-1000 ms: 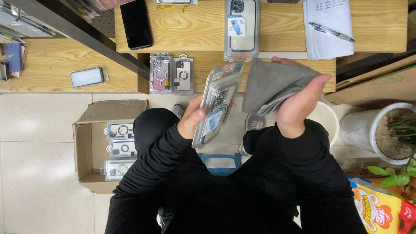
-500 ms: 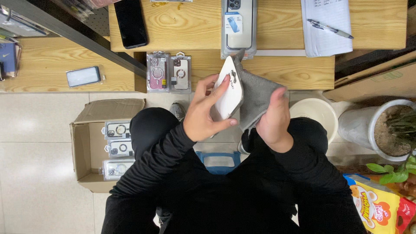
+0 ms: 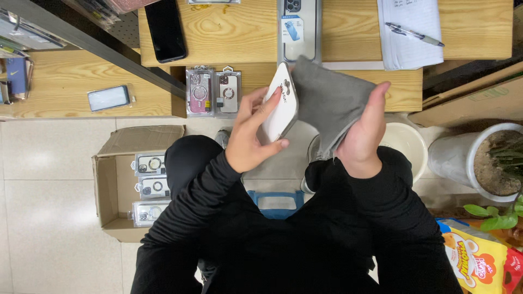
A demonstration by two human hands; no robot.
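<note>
Above the lap, left hand (image 3: 248, 144) grips glossy white case (image 3: 279, 103); right hand (image 3: 364, 136) holds soft grey cloth (image 3: 327, 100).

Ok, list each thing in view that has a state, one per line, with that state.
left hand: gripping the white phone case.
right hand: clutching the grey cloth.
white phone case: out of packaging, held tilted, touching the cloth.
grey cloth: crumpled, draped over the right hand.
cardboard box: open, packaged cases inside.
black phone: screen dark, flat on the shelf.
pen: lying on the notepad.
</note>
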